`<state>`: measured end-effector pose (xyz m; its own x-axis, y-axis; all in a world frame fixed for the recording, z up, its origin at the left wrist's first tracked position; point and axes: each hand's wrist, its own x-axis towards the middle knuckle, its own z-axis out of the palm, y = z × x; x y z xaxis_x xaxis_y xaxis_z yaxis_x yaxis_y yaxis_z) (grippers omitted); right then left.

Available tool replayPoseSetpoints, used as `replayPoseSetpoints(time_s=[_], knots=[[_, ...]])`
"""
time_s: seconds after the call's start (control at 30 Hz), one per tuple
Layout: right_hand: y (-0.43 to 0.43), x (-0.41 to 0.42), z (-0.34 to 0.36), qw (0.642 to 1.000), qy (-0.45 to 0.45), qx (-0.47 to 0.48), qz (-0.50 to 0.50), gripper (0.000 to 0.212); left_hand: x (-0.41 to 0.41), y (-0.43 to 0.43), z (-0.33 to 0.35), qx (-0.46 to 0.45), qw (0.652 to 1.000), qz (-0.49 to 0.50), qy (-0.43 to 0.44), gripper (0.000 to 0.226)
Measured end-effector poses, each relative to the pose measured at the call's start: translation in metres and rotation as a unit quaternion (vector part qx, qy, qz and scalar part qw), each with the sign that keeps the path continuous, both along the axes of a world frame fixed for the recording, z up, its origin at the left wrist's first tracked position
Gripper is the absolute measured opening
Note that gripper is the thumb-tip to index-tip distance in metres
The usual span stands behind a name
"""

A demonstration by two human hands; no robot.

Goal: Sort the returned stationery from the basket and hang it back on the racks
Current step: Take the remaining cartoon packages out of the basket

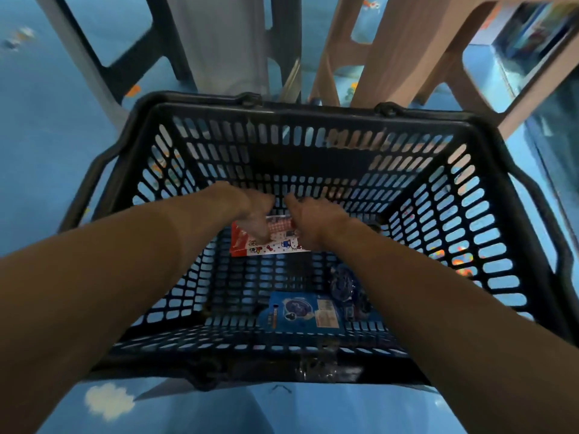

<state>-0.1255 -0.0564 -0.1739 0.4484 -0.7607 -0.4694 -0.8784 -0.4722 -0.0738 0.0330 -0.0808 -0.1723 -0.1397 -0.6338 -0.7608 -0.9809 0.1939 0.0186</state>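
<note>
No writing reads clearly: the red-and-white pack (275, 245) shows only cartoon cat prints, the blue pack (300, 311) a blurred round logo and label. Both arms reach deep into the black basket (313, 108). The left hand (250, 211) lies over the red-and-white pack, motion-blurred, its grip impossible to tell. The right hand (313, 220) curls its fingers on the pack's right end, hiding it.
</note>
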Motion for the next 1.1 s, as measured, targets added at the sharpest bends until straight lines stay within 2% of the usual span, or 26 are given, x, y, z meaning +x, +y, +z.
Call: replayPoseSetpoints(time_s=[0.1,0.13,0.2,0.3,0.4,0.57,0.7,0.83,0.93,1.1], knots=[[-0.001,-0.001,-0.012,0.995,0.011,0.103,0.006,0.091,-0.004,0.003,-0.02,-0.001,0.999,-0.039,-0.025,0.085],[-0.003,-0.002,-0.015,0.991,0.013,0.133,-0.001,0.09,-0.003,0.005,-0.028,-0.006,0.997,-0.056,-0.044,0.087],[-0.007,-0.007,-0.016,0.988,0.009,0.154,-0.017,0.073,-0.001,0.01,-0.039,-0.025,0.994,-0.086,-0.07,0.099],[-0.012,-0.016,-0.014,0.992,-0.002,0.12,-0.045,0.05,-0.003,0.019,-0.044,-0.065,0.992,-0.097,-0.054,0.096],[-0.015,-0.028,-0.014,0.994,0.017,0.071,-0.081,0.046,-0.006,0.022,-0.045,-0.09,0.99,-0.093,-0.051,0.086],[-0.016,-0.045,-0.012,0.989,0.058,0.021,-0.132,0.044,-0.005,0.018,-0.041,-0.058,0.997,-0.045,-0.029,0.11],[-0.02,-0.056,-0.004,0.988,0.067,0.026,-0.136,0.043,-0.003,0.013,-0.041,-0.04,0.999,-0.011,-0.001,0.098],[-0.02,-0.062,-0.007,0.982,0.128,0.094,-0.102,0.034,-0.003,0.015,-0.032,-0.045,0.999,-0.015,0.006,0.081],[-0.014,-0.066,-0.008,0.973,0.161,0.14,-0.089,0.015,0.001,0.015,-0.021,-0.064,0.998,-0.018,0.008,0.082],[-0.015,-0.068,0.012,0.979,0.154,0.108,-0.082,0.02,0.008,0.017,-0.007,-0.092,0.996,-0.021,0.003,0.081]])
